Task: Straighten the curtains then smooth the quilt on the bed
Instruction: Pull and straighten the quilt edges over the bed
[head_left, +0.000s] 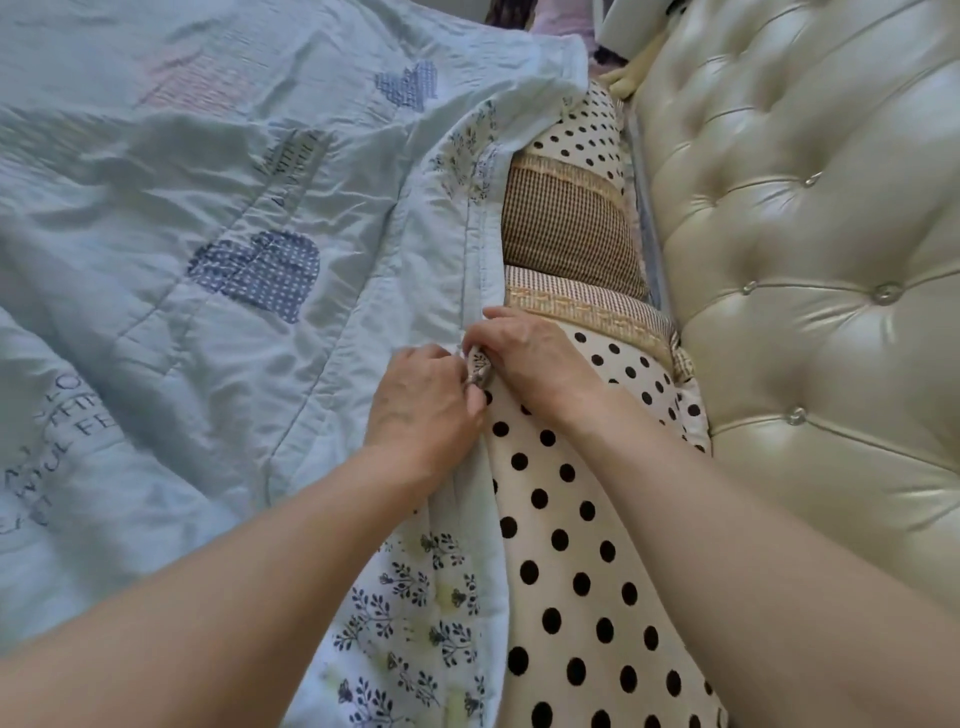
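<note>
A pale blue quilt with heart patches and stitched lettering covers the bed on the left, still wrinkled. Its top edge runs down the middle of the view, folded back to show a floral underside. My left hand and my right hand meet at that edge, both pinching the quilt's hem between their fingers. No curtains are in view.
A long polka-dot pillow with brown checked bands lies between the quilt's edge and a cream tufted headboard on the right. Some pale cloth shows at the top, beyond the pillow.
</note>
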